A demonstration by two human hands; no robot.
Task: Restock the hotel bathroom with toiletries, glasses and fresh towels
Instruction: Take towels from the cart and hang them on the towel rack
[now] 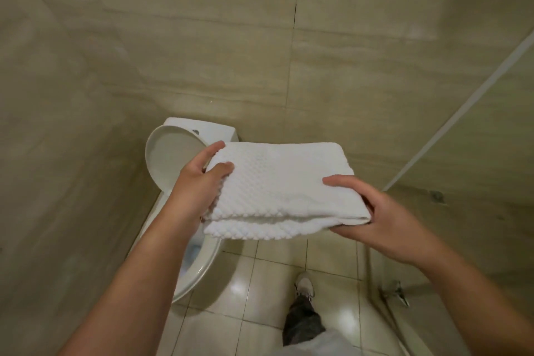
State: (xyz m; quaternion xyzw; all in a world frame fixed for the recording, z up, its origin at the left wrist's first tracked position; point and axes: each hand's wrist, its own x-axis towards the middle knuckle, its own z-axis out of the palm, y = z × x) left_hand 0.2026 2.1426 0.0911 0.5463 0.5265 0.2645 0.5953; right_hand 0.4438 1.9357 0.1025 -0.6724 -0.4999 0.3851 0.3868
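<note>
both hands hold a folded white towel (277, 188) level in the air, above the open toilet (185, 182) and the tiled floor (260, 298). the left hand (199, 182) pinches its left edge, thumb on top; the right hand (387, 217) clamps the near right corner, beside the glass partition (462, 95).

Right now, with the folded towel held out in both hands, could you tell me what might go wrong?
1. The folded white towel is held partly above the toilet bowl, whose lid is up; a slip could drop it in.
2. The left hand and right hand grip only its ends, so the layers open at the near edge may sag and unfold.
3. The floor tiles look glossy, possibly slippery.
</note>
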